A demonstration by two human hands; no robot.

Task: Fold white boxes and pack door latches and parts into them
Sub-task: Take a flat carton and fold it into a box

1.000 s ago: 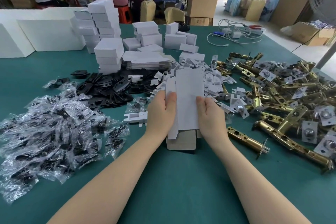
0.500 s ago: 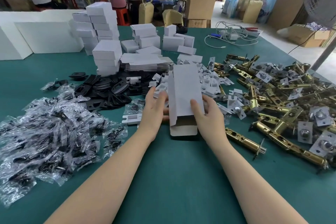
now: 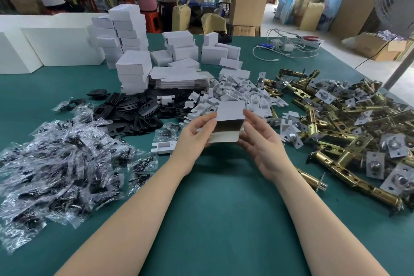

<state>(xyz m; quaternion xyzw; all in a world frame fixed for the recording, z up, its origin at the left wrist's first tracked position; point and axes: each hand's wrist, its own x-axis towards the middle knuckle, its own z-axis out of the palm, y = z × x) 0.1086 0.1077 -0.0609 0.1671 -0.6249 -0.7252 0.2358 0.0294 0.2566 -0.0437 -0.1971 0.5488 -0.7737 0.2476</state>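
Head view: both hands hold a white box [image 3: 229, 119] just above the green tabletop [image 3: 212, 208], in front of the heaps of parts. The box is opened into a sleeve with its near end gaping toward the camera, dark inside, and a flap hanging below the opening. The left hand [image 3: 195, 139] grips the box's left side, fingers curled against its edge. The right hand [image 3: 262, 141] holds the right side, thumb along the upper corner and fingers curved beneath.

Left of the hands lies a big heap of clear bags [image 3: 56, 163] with dark parts inside. Behind that is a spread of black plates [image 3: 134, 112]. Past the box sits a pile of white card inserts [image 3: 235, 94], and a stack of flat box blanks [image 3: 179, 78] lies beyond them. Finished boxes [image 3: 132, 69] stand stacked further back. On the right, brass latches [image 3: 347, 127] lie in a tangled heap, one lying apart near the right wrist. At the far edge a white cable [image 3: 286, 49] lies coiled. Two people stand at benches in the background.
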